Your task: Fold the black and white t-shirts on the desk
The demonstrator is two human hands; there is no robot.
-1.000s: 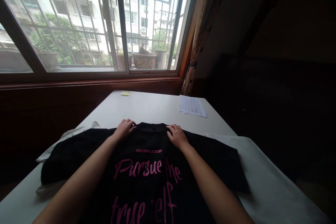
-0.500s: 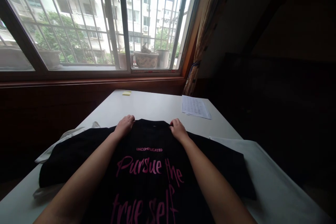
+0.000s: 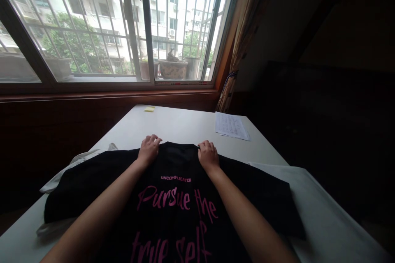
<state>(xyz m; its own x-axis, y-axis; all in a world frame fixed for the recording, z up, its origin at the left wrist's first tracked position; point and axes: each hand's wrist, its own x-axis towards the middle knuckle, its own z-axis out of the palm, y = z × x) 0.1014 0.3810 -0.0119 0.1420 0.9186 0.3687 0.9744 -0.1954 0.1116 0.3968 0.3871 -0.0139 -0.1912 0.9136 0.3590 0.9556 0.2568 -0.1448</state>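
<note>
A black T-shirt (image 3: 175,218) with pink lettering lies spread face-up, its neckline at the far end and its sleeves out to both sides. My left hand (image 3: 149,148) is at the shoulder just left of the collar, fingers curled and closed on the cloth. Right of the collar, my right hand (image 3: 208,154) grips the fabric in the same way, its fingers bent over the far edge. Both forearms lie across the shirt front and cover part of it. The fingertips' undersides are hidden.
Pale cloth (image 3: 55,181) sticks out from under the left sleeve, and a light grey cloth (image 3: 321,201) lies at the right. On the white table (image 3: 182,125) are a yellow sticky note (image 3: 149,109) and written sheets of paper (image 3: 232,126). Beyond stands a barred window (image 3: 101,28).
My right hand has shifted slightly left and its knuckles have turned upward. My left hand's fingers have changed their bend a little. The collar has dropped slightly.
</note>
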